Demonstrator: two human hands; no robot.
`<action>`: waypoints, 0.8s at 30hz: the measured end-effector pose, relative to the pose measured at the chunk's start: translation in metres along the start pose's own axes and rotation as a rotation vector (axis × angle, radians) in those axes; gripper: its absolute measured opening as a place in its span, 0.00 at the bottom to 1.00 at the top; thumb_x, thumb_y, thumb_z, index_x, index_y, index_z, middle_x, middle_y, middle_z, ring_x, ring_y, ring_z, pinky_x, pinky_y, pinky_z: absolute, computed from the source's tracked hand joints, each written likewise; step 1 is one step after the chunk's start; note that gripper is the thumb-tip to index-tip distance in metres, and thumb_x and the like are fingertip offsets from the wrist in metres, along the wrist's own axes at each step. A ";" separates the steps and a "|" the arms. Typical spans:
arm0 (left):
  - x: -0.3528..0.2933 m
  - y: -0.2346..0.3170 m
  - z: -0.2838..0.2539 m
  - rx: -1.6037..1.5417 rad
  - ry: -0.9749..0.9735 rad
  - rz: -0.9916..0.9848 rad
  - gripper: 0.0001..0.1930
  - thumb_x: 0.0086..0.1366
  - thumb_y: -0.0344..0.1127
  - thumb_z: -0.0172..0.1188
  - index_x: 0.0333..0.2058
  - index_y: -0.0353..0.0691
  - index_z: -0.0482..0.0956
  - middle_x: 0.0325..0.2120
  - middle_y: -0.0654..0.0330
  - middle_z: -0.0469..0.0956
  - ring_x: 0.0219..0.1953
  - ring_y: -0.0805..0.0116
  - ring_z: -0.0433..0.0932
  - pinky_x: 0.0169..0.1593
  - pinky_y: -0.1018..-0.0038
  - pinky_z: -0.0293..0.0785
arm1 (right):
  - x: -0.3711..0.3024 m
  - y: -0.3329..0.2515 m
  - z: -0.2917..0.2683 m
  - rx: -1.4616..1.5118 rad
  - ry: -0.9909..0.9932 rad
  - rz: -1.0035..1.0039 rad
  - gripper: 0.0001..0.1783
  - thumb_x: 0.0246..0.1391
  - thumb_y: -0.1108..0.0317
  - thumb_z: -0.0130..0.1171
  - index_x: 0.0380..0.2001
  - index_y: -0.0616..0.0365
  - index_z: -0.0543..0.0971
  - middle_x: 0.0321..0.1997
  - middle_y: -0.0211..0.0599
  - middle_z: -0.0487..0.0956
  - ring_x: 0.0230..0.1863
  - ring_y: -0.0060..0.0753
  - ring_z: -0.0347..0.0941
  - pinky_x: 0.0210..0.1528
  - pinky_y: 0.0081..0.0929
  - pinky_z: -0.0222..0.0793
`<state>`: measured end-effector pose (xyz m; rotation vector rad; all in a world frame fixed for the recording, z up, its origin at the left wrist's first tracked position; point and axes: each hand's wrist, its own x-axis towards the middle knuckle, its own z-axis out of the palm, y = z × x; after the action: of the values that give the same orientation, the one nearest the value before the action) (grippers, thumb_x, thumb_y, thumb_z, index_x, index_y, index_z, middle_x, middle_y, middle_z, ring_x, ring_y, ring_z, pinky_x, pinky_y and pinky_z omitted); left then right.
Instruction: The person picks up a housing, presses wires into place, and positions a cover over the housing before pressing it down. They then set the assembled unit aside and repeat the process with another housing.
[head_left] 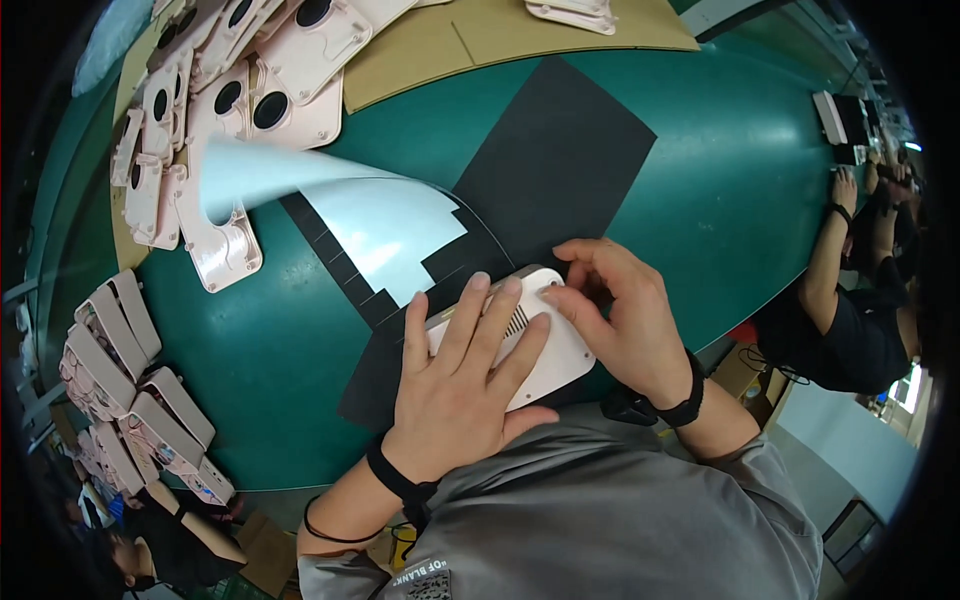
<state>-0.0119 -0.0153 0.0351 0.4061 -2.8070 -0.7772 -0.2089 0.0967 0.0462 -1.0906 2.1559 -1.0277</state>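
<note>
Assembly workshop: green bench [735,190], piled casings [218,262]

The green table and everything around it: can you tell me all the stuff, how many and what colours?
table: one, green, middle
casing: one, white, under the left hand
black sheets: overlapping, count unclear, around the casing
shiny sheet: seemingly one, pale blue-white, curled, left of middle
panels: many, pale pink, mostly top left
boxy parts: many, pinkish-grey, left edge
cardboard: tan, count unclear, under panels
plastic bag: one, bluish, top left
other people: at least two, dark clothes, right and lower left
far background: too small to count
shirt: one, grey, bottom
wristbands: at least two, black, both wrists
hands: two, bare, at the casing
</note>
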 end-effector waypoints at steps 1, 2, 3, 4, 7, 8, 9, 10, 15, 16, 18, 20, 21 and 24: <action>-0.001 0.001 0.003 0.045 -0.134 0.064 0.41 0.59 0.59 0.72 0.67 0.47 0.73 0.72 0.44 0.63 0.74 0.37 0.59 0.70 0.32 0.53 | -0.003 -0.001 0.000 0.029 0.002 0.033 0.18 0.58 0.67 0.72 0.47 0.66 0.81 0.31 0.44 0.80 0.27 0.41 0.78 0.30 0.35 0.74; -0.003 0.000 0.007 0.052 -0.136 0.067 0.41 0.59 0.59 0.72 0.67 0.47 0.73 0.72 0.44 0.63 0.74 0.37 0.59 0.70 0.32 0.53 | -0.005 -0.002 0.001 0.058 0.001 0.066 0.18 0.59 0.65 0.71 0.46 0.67 0.80 0.31 0.46 0.81 0.27 0.44 0.80 0.30 0.37 0.74; -0.007 -0.001 0.012 0.106 -0.127 0.087 0.43 0.58 0.61 0.70 0.68 0.49 0.72 0.73 0.45 0.62 0.75 0.37 0.57 0.69 0.30 0.51 | -0.009 -0.003 0.003 0.068 0.006 0.062 0.18 0.59 0.65 0.71 0.46 0.67 0.80 0.31 0.46 0.81 0.27 0.44 0.80 0.30 0.37 0.74; -0.010 -0.003 0.016 0.162 -0.117 0.103 0.45 0.57 0.64 0.69 0.70 0.51 0.71 0.74 0.46 0.61 0.76 0.38 0.55 0.69 0.28 0.49 | -0.014 -0.001 0.007 -0.035 -0.036 0.058 0.17 0.62 0.62 0.69 0.44 0.67 0.80 0.30 0.48 0.82 0.28 0.49 0.80 0.30 0.41 0.75; -0.013 -0.003 0.016 0.216 -0.119 0.119 0.46 0.56 0.66 0.68 0.71 0.52 0.70 0.75 0.46 0.59 0.78 0.39 0.53 0.70 0.26 0.47 | -0.024 0.002 0.021 -0.223 -0.139 0.024 0.18 0.67 0.57 0.63 0.40 0.66 0.79 0.29 0.53 0.83 0.29 0.57 0.82 0.30 0.47 0.75; -0.013 0.000 0.014 0.204 -0.131 0.121 0.46 0.57 0.65 0.68 0.70 0.51 0.70 0.75 0.46 0.59 0.78 0.39 0.52 0.70 0.26 0.47 | -0.028 0.002 0.023 -0.230 -0.108 0.040 0.18 0.68 0.57 0.60 0.39 0.65 0.79 0.29 0.55 0.83 0.30 0.60 0.82 0.31 0.49 0.75; -0.011 -0.001 0.013 0.201 -0.139 0.118 0.45 0.57 0.64 0.68 0.70 0.50 0.70 0.75 0.46 0.58 0.78 0.40 0.52 0.70 0.27 0.48 | -0.028 0.005 0.026 -0.232 -0.079 0.047 0.18 0.70 0.56 0.57 0.38 0.64 0.79 0.29 0.56 0.82 0.31 0.62 0.81 0.32 0.51 0.75; -0.008 -0.002 0.014 0.237 -0.137 0.078 0.45 0.57 0.64 0.68 0.70 0.50 0.70 0.75 0.46 0.58 0.78 0.40 0.52 0.70 0.27 0.48 | -0.026 0.007 0.029 -0.231 -0.053 0.051 0.19 0.72 0.55 0.54 0.37 0.63 0.78 0.29 0.57 0.82 0.32 0.65 0.81 0.32 0.53 0.75; -0.010 -0.005 0.027 0.090 -0.009 0.176 0.47 0.58 0.66 0.67 0.70 0.48 0.68 0.76 0.46 0.56 0.79 0.41 0.51 0.71 0.27 0.46 | -0.026 0.007 0.018 -0.160 -0.112 0.016 0.20 0.74 0.58 0.49 0.38 0.66 0.77 0.30 0.62 0.81 0.34 0.67 0.80 0.34 0.52 0.73; -0.011 -0.006 0.027 0.131 0.002 0.139 0.47 0.58 0.66 0.67 0.70 0.48 0.68 0.76 0.46 0.56 0.79 0.41 0.51 0.71 0.27 0.46 | -0.022 0.005 0.014 -0.136 -0.144 0.042 0.20 0.73 0.57 0.50 0.39 0.68 0.78 0.31 0.60 0.81 0.34 0.63 0.81 0.34 0.50 0.73; -0.013 -0.006 0.026 0.143 0.068 0.113 0.47 0.58 0.67 0.67 0.70 0.46 0.68 0.76 0.45 0.56 0.79 0.40 0.50 0.72 0.28 0.47 | -0.017 0.007 0.013 -0.106 -0.196 0.030 0.21 0.73 0.57 0.51 0.41 0.69 0.78 0.32 0.59 0.82 0.34 0.59 0.82 0.35 0.49 0.73; -0.027 -0.001 0.019 0.160 0.108 0.084 0.48 0.58 0.68 0.67 0.70 0.45 0.67 0.76 0.45 0.56 0.79 0.40 0.49 0.72 0.29 0.47 | -0.021 0.013 0.010 0.020 -0.245 0.070 0.24 0.76 0.54 0.49 0.48 0.69 0.79 0.37 0.49 0.84 0.39 0.48 0.82 0.40 0.39 0.73; -0.034 0.001 0.011 0.121 0.196 0.083 0.49 0.57 0.69 0.67 0.70 0.44 0.67 0.75 0.44 0.57 0.78 0.39 0.51 0.71 0.30 0.48 | -0.021 0.018 0.007 0.081 -0.263 0.093 0.26 0.77 0.53 0.47 0.51 0.70 0.79 0.40 0.45 0.85 0.41 0.43 0.83 0.43 0.35 0.73; -0.055 -0.003 -0.010 0.077 0.475 -0.058 0.53 0.55 0.70 0.69 0.71 0.41 0.65 0.70 0.42 0.61 0.73 0.38 0.58 0.71 0.34 0.51 | -0.027 0.062 -0.019 0.118 -0.062 0.088 0.27 0.75 0.50 0.50 0.51 0.69 0.79 0.39 0.39 0.84 0.37 0.38 0.81 0.37 0.37 0.74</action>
<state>0.0436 -0.0053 0.0358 0.5990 -2.3910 -0.5011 -0.2350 0.1503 0.0099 -0.9523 2.0474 -1.0525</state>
